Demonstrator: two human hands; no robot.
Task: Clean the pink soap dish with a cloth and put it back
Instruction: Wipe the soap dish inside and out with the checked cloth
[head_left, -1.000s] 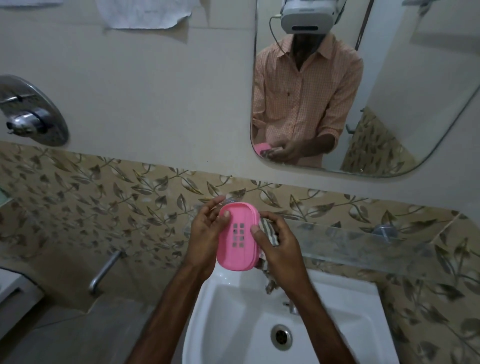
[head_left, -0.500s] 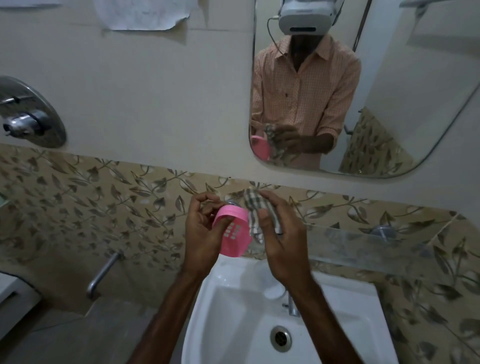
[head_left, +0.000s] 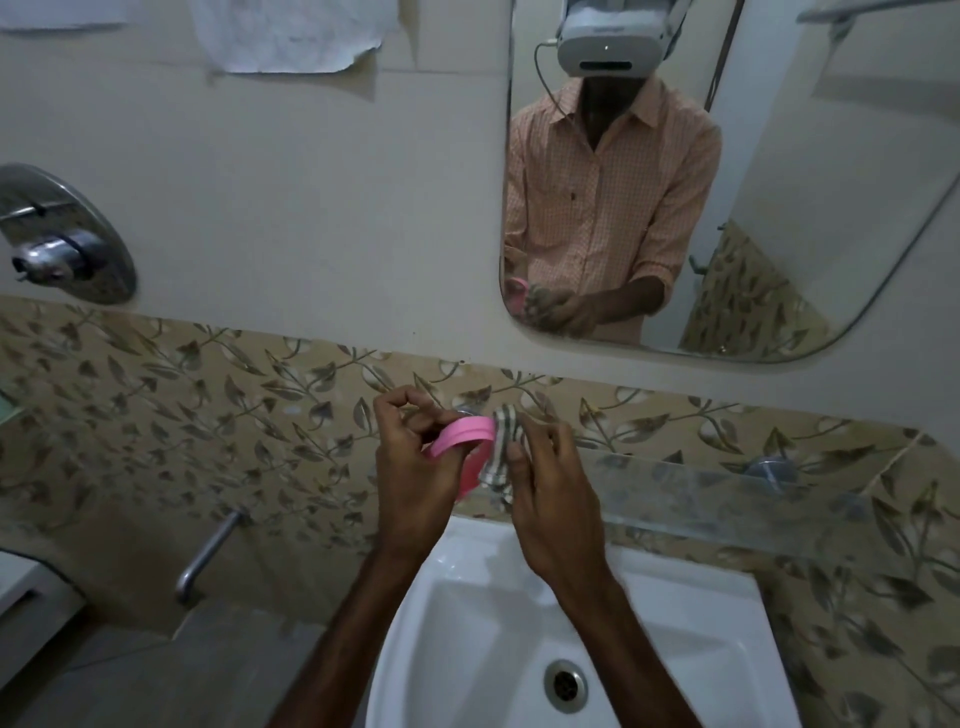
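My left hand (head_left: 415, 483) hides much of the pink soap dish (head_left: 462, 434); only its smooth oval plastic rim and a strip of side show. I grip it on edge with curled fingers, above the glossy white basin (head_left: 467, 649). My right hand (head_left: 550, 509) pinches a crumpled checked cloth (head_left: 501, 452) against the dish's side, half covering it. The glass shelf (head_left: 727, 499) beside them looks hazy.

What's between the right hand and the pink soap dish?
The checked cloth, pinched by the right hand against the pink soap dish, in the head view.
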